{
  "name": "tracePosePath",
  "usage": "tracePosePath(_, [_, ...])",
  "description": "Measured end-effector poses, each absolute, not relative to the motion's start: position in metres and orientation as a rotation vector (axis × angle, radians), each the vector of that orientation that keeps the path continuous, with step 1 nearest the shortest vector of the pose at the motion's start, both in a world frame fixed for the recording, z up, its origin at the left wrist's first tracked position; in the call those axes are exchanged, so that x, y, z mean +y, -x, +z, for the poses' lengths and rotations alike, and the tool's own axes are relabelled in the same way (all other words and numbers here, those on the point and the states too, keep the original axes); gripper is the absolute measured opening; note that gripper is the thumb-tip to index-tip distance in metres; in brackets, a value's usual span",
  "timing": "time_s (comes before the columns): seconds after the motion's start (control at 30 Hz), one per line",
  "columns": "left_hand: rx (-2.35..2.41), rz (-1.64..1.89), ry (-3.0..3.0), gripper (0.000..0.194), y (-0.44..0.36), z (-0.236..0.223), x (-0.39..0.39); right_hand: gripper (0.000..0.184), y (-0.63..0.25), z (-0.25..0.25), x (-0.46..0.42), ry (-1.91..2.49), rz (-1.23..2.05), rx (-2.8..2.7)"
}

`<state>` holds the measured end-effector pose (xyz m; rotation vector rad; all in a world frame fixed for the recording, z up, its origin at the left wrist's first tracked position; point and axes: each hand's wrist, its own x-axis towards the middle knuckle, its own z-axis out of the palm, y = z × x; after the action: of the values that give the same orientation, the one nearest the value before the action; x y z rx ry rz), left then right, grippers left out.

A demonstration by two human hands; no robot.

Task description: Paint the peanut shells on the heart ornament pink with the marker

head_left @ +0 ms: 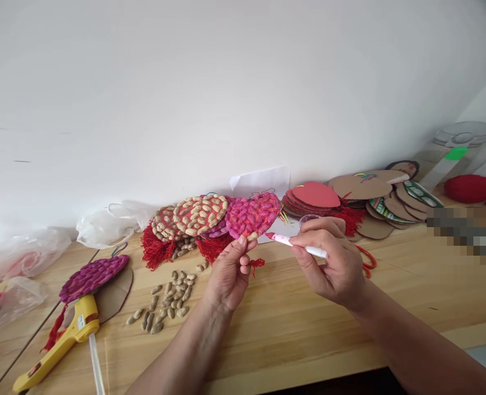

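My left hand (231, 271) pinches the lower edge of a heart-shaped piece covered in pink-painted peanuts (251, 213), with red yarn hanging below it. One peanut beside my thumb is still pale. In my right hand (333, 260) is a white marker pen (284, 239), its pink tip pointing left, close to the edge of the piece; whether it touches cannot be made out. Behind the piece lie round discs covered in unpainted peanuts (200, 215), with red yarn tassels (157, 248). Loose peanuts (179, 293) are scattered on the table left of my left hand.
A yellow glue gun (63, 348) lies at the left, beside a purple peanut-covered disc (94, 276). Plastic bags (106, 222) sit by the wall. Red heart shapes (314, 195), cardboard pieces (364, 186), a clear container (452, 151) and red yarn (473, 188) stand at the right.
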<state>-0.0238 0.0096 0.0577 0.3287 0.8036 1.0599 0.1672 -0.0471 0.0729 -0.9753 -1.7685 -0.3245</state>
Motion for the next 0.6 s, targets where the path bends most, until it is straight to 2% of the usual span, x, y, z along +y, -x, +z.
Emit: tracePosePath(0.6, [0.856, 1.061, -0.354, 0.011, 0.0204, 0.0626, 0.0066, 0.009, -0.1633, 0.0761, -0.0502, 0.979, -0.409, -1.813])
